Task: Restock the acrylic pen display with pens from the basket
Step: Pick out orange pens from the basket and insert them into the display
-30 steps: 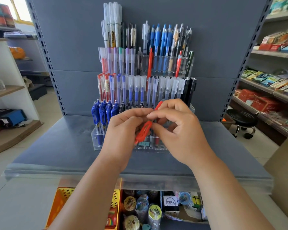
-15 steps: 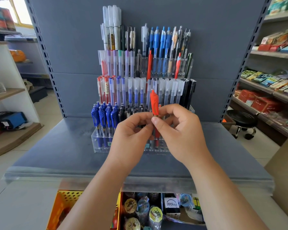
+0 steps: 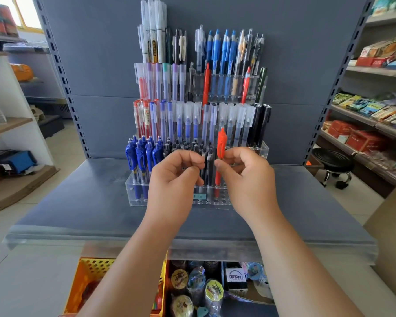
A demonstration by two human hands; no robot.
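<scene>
Fingers (image 3: 232, 154) of the raised right hand (image 3: 246, 179) pinch a red pen (image 3: 221, 143) upright, clip above, tip below in the acrylic pen display (image 3: 135, 195); curled left hand (image 3: 174, 179), grip unclear.

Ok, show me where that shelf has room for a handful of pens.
Bare shelf lies left of the acrylic display, out to the upright, and likewise right of it. The front strip is bare, but both forearms cross it. Crowded: the display's tiers, with the left hand and right hand, pinching a red pen, before them.
</scene>
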